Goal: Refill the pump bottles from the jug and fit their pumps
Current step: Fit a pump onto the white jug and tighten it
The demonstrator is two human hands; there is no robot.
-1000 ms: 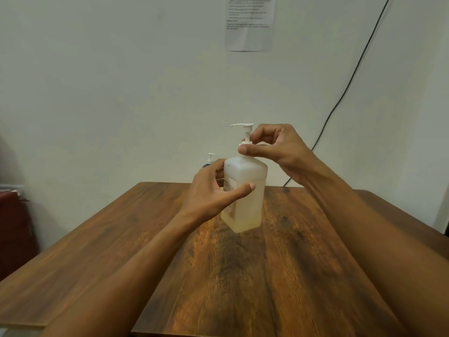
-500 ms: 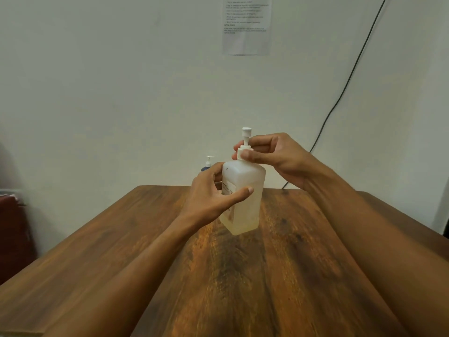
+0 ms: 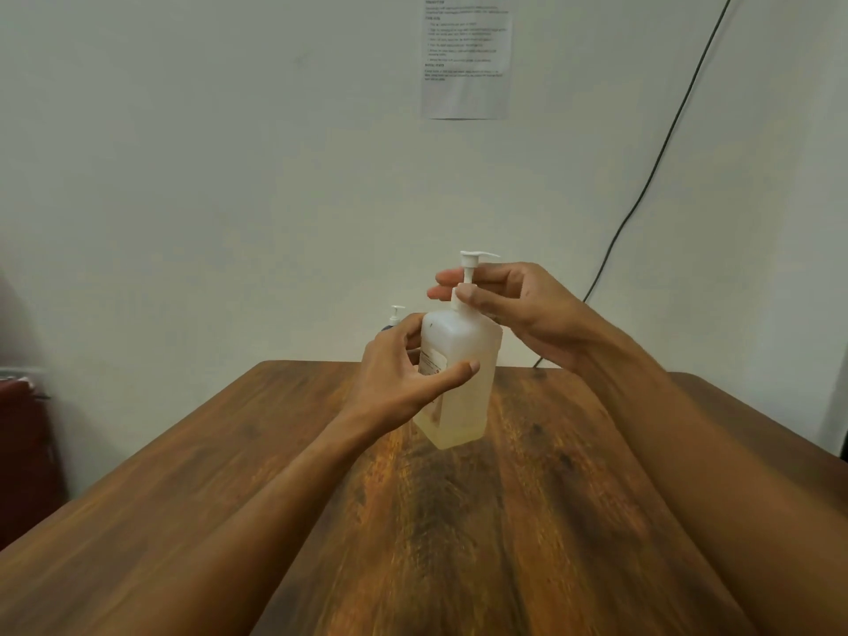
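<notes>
A translucent square pump bottle (image 3: pixel 463 392) with pale yellowish liquid stands on the wooden table (image 3: pixel 527 521), tilted slightly. My left hand (image 3: pixel 404 374) wraps its body from the left, thumb across the front. My right hand (image 3: pixel 514 305) pinches the collar of the white pump (image 3: pixel 469 268) at the bottle's neck; the spout points right. A smaller blue pump bottle (image 3: pixel 393 316) stands behind, mostly hidden by my left hand. No jug is in view.
The table's far edge meets a white wall with a taped paper sheet (image 3: pixel 465 57) and a black cable (image 3: pixel 642 185) running down to the right. A dark red object (image 3: pixel 23 442) sits off the table at the left.
The pump head has turned under my right hand: its spout pointed left, then toward me, and now points right. My left hand keeps the same hold on the bottle.
</notes>
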